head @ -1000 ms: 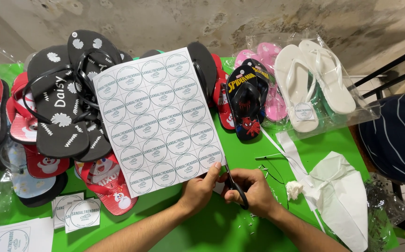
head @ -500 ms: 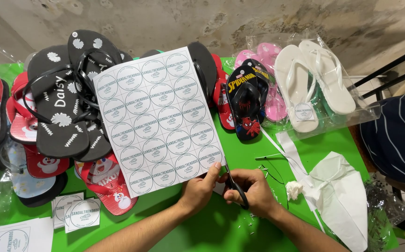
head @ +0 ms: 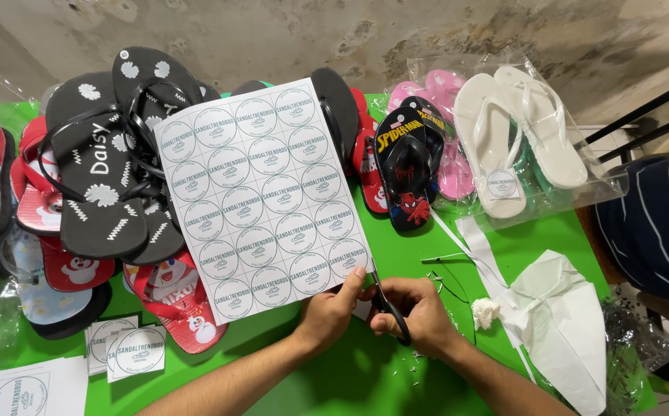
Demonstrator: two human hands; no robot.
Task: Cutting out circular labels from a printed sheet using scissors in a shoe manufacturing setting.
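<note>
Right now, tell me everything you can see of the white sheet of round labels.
The sheet of round labels is white paper printed with rows of grey circular labels, tilted, lying over black flip-flops and the green table. The left hand pinches its lower right corner; the right hand holds scissors at that edge.

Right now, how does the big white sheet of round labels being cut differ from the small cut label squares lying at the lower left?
The big white sheet of round labels carries many circles and is held by the left hand; the small cut label squares show one circle each and lie untouched on the green table. Both are white with similar round prints.
</note>
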